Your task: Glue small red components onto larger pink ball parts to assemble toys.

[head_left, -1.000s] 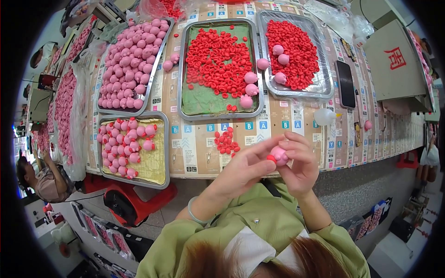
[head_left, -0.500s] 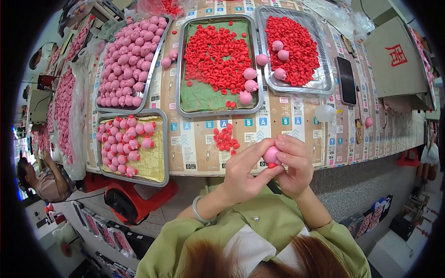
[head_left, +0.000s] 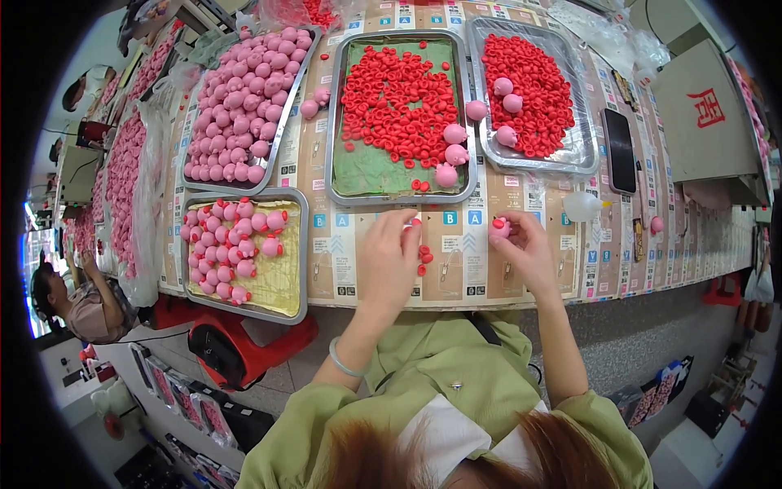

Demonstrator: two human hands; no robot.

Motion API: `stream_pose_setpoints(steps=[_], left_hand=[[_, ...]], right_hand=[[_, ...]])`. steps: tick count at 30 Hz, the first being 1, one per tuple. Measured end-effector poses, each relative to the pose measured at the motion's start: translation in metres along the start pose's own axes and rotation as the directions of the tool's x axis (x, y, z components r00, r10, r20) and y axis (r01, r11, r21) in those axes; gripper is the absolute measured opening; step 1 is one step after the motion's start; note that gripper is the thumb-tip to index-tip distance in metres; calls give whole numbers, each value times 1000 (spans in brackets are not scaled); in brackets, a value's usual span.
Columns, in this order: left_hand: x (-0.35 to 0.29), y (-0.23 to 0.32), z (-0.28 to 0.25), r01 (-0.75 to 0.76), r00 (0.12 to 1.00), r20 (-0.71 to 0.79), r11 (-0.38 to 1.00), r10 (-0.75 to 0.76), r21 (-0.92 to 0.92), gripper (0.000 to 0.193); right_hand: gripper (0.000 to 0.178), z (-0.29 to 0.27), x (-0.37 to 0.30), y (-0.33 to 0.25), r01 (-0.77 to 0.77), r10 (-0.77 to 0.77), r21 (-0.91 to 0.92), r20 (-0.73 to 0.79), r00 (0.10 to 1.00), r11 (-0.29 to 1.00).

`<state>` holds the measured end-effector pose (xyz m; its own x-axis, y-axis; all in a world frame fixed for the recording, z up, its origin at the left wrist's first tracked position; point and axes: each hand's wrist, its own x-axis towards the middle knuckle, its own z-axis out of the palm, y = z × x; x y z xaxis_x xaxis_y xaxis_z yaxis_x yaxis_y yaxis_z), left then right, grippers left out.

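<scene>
In my right hand (head_left: 528,253) is a small pink ball-shaped figure (head_left: 503,232) with a red piece on it, pinched between thumb and fingers just above the table. My left hand (head_left: 389,257) reaches over the small loose pile of red pieces (head_left: 425,259), covering part of it. Its fingertips close on a small red piece (head_left: 416,222). Left of that hand, a tray (head_left: 302,244) lined with yellow holds several pink figures with red pieces attached.
Farther back stand a tray of pink figures (head_left: 236,106), a green-lined tray of red rings (head_left: 399,106) and a plastic-covered tray of red rings (head_left: 529,90). To the right lie a white squeeze bottle (head_left: 582,206), a black phone (head_left: 619,151) and a grey box (head_left: 705,122).
My hands have moved apart. The right carries the pink figure to the right; the left has gone to the red pile and taken a red piece. The view has shifted slightly.
</scene>
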<state>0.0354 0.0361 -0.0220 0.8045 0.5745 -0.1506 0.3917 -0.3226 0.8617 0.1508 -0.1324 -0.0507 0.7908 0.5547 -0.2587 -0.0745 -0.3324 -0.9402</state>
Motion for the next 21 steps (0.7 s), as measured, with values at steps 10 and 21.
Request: stream_pose_setpoints(steps=[10,21], left_hand=[[-7,28,14,659,718,687,212,109,-722,31],[-18,21,19,698,708,664,-97,242,-709,30]], right_hand=[[32,17,-30,-59,489,-501,-178,-32,865,854],[31,23,-36,-77,524,-575,-423,7,818,740]])
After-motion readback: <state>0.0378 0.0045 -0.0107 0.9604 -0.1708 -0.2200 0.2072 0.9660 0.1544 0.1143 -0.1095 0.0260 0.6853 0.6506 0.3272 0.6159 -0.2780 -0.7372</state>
